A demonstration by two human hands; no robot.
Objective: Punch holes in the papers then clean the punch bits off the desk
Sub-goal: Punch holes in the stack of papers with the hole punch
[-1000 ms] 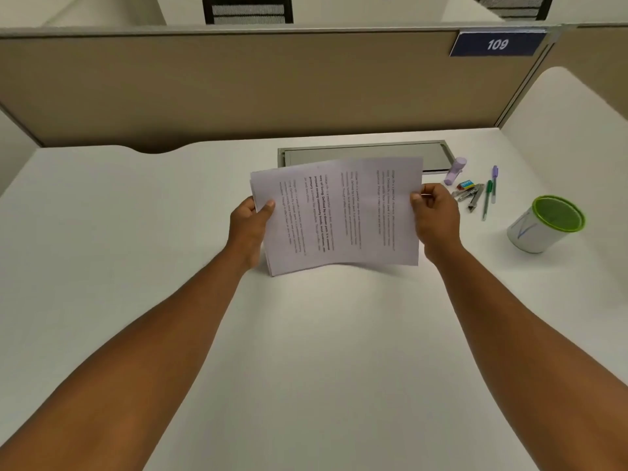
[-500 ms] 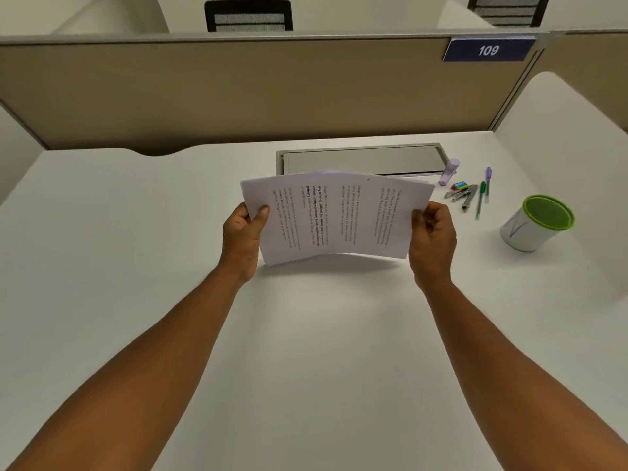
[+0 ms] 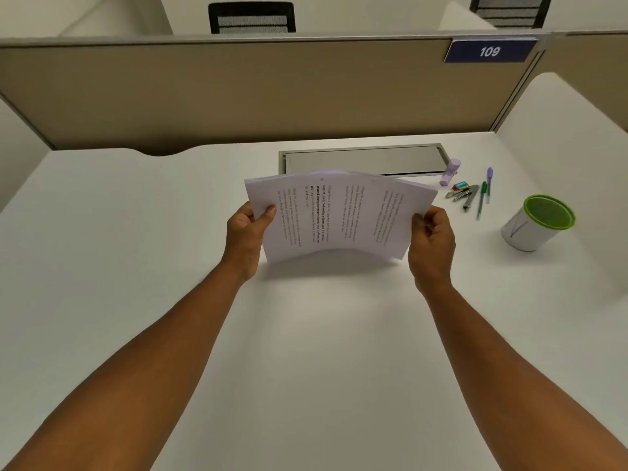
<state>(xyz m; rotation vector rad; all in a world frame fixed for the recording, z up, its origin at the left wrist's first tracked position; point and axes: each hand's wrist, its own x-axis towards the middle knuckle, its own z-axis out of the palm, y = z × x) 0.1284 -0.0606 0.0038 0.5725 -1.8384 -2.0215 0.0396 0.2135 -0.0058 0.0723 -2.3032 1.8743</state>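
Note:
A stack of printed white papers [image 3: 339, 215] is held above the white desk [image 3: 136, 249], bowed upward in the middle. My left hand [image 3: 246, 234] grips the stack's left edge with the thumb on top. My right hand [image 3: 431, 239] pinches the right edge. To the right lies a small lilac punch-like tool [image 3: 450, 171]; whether it is the punch I cannot tell.
A grey recessed cable tray [image 3: 360, 159] sits behind the papers. Right of it lie small clips [image 3: 460, 190] and pens [image 3: 482, 197]. A white cup with a green rim [image 3: 537, 222] stands tilted at the right. A beige partition [image 3: 238, 96] closes the back.
The papers have been lowered slightly toward me and now arch upward in the middle, where they were flatter before. Both hands keep their hold on the edges.

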